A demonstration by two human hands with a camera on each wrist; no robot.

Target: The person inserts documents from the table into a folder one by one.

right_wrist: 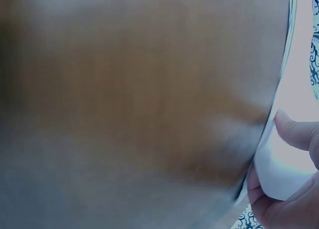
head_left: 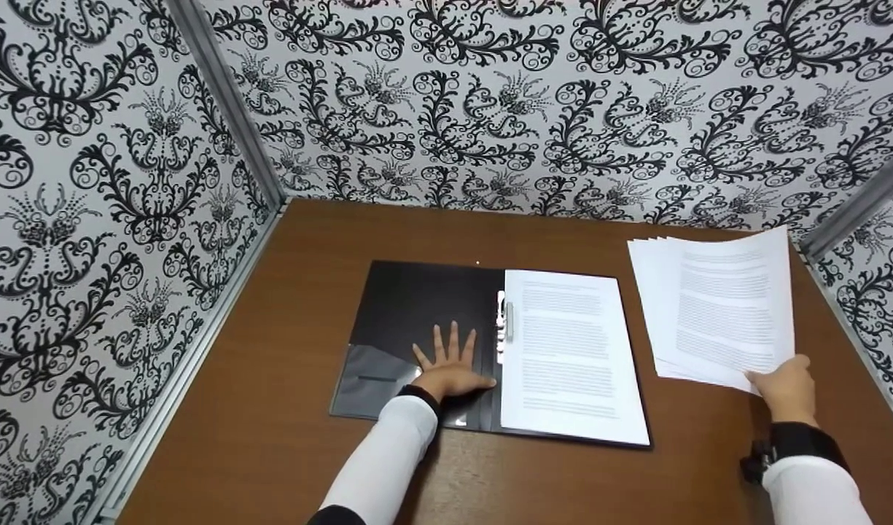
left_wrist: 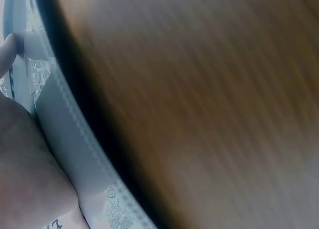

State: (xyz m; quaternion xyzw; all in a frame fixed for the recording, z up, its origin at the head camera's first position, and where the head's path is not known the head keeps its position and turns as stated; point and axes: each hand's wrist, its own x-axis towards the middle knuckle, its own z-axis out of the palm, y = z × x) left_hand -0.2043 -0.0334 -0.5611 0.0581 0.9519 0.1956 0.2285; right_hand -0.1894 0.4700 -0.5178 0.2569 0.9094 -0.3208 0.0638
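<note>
On the brown counter (head_left: 286,408) lies an open black folder (head_left: 417,306). The left hand (head_left: 450,368) rests flat on its left inside cover, fingers spread and straight, its grip released. A printed page (head_left: 570,357) sits on the folder's right half beside the metal clip (head_left: 507,321). Farther right, the right hand (head_left: 785,386) holds a fanned stack of printed sheets (head_left: 716,306) by its near corner, thumb on top, the stack tilted above the counter.

Your left hand (head_left: 450,368) lies flat, palm down, fingers straight and spread, arm reaching forward. Your right hand (head_left: 785,390) is out to the right, thumb and fingers curled in a pinch, wrist strapped.
</note>
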